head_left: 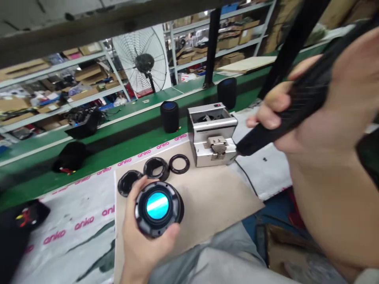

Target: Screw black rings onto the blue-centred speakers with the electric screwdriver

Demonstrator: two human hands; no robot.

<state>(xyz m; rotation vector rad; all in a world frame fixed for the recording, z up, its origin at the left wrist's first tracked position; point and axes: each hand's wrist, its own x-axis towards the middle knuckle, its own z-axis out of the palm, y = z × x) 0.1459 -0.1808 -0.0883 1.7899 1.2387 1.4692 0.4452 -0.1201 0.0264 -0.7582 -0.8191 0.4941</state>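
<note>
My left hand (pixel 148 244) is closed around a black cylindrical speaker (pixel 174 203), its end turned up towards me. A shiny blue disc sits in the middle of that end, inside a dark ring with small holes. My right hand (pixel 308 106) grips a black electric screwdriver (pixel 266 136), tilted down to the left. Its tip is at the right side of a silver screw feeder (pixel 213 138); whether they touch I cannot tell. Just beyond the speaker, three black rings (pixel 179 164) lie in a row on a brown cardboard sheet (pixel 213 197).
Behind the cardboard runs a green conveyor belt (pixel 133 146) carrying more black cylinders (pixel 169 118). White sheeting (pixel 85 205) with pink lettering covers the bench. A dark post (pixel 212 47) rises behind the feeder. A large fan (pixel 145 61) and loaded shelves stand further back.
</note>
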